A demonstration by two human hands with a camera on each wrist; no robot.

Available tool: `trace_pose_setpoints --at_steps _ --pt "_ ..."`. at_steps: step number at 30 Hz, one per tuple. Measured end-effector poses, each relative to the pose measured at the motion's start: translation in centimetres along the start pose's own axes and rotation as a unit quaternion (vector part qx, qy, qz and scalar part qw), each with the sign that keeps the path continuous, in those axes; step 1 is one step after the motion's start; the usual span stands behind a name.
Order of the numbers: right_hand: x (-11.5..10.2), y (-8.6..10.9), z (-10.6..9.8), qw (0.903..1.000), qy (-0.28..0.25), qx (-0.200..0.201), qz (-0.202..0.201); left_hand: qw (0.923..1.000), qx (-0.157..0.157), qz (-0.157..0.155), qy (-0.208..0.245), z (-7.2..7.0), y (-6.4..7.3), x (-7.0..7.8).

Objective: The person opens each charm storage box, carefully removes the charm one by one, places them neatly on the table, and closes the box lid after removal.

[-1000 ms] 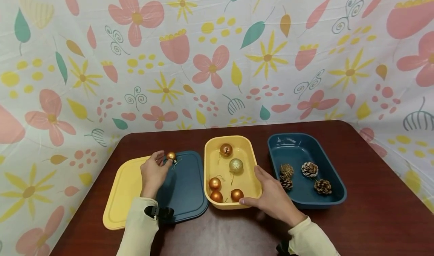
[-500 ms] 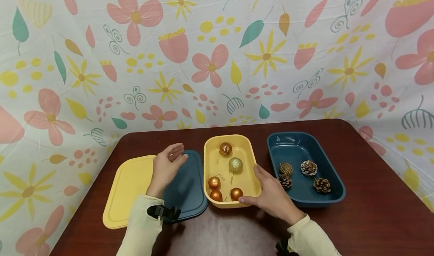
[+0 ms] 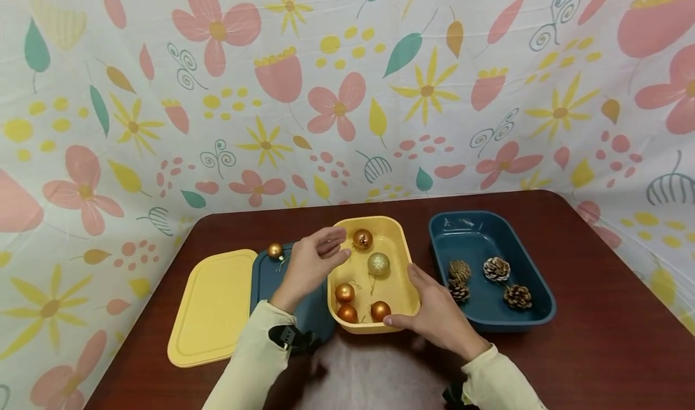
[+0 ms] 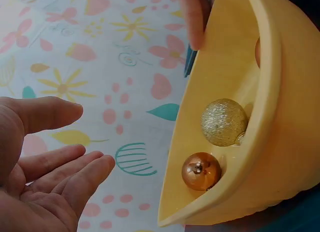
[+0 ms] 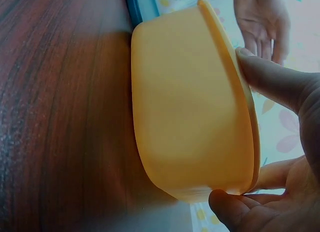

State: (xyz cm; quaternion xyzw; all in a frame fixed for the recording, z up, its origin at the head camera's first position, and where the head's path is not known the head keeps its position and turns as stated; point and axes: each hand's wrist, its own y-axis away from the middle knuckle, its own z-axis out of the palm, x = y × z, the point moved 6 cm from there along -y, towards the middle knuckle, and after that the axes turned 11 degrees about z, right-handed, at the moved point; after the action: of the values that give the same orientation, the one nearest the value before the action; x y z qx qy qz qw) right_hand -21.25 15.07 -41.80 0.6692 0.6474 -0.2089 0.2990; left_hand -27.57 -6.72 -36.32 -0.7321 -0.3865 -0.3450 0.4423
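My left hand [image 3: 312, 264] hovers over the left rim of a yellow plastic container [image 3: 369, 330], fingers extended and thumb apart, with nothing in it. My right hand [image 3: 442, 316] grips the container's near right corner; in the right wrist view the thumb [image 5: 270, 74] lies along the rim. Inside the container are a glittery gold bauble [image 3: 378, 264], a shiny copper bauble [image 3: 362, 239] and several matte orange ones, including one near the front [image 3: 380, 312]. Another gold bauble [image 3: 275, 251] rests at the far left corner of a dark blue lid [image 3: 317, 316], left of the container.
To the right stands a dark blue container [image 3: 472, 226] holding several pinecones [image 3: 496, 269]. A yellow lid [image 3: 212, 310] lies flat at the left, beside the blue lid. A flower-patterned cloth [image 3: 347, 96] hangs behind the brown table [image 3: 592, 313].
My left hand let go of the gold bauble on the blue lid and moved right to the yellow container. My right hand keeps its grip on the container.
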Motion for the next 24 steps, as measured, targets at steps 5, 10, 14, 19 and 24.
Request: trace_pose_setpoints --at_steps 5,10,14,19,24 --pt "0.2 0.0 0.1 1.0000 0.000 0.000 0.002 0.9993 -0.022 0.000 -0.031 1.6 -0.3 -0.5" --pt "0.2 0.0 -0.1 0.9999 -0.002 0.008 -0.009 0.9966 -0.069 0.000 -0.045 3.5 -0.8 -1.3" --pt "0.3 0.0 -0.1 1.0000 0.000 0.005 -0.009 0.9949 -0.086 -0.005 -0.053 4.3 -1.4 -2.0" --pt "0.2 0.1 -0.1 0.9999 0.003 0.010 -0.012 0.9929 -0.096 -0.017 -0.069 4.9 -2.2 -2.8" --pt "0.3 0.1 -0.1 0.9998 0.003 0.012 -0.014 0.9885 -0.113 -0.021 -0.098 6.0 -2.7 -3.2"
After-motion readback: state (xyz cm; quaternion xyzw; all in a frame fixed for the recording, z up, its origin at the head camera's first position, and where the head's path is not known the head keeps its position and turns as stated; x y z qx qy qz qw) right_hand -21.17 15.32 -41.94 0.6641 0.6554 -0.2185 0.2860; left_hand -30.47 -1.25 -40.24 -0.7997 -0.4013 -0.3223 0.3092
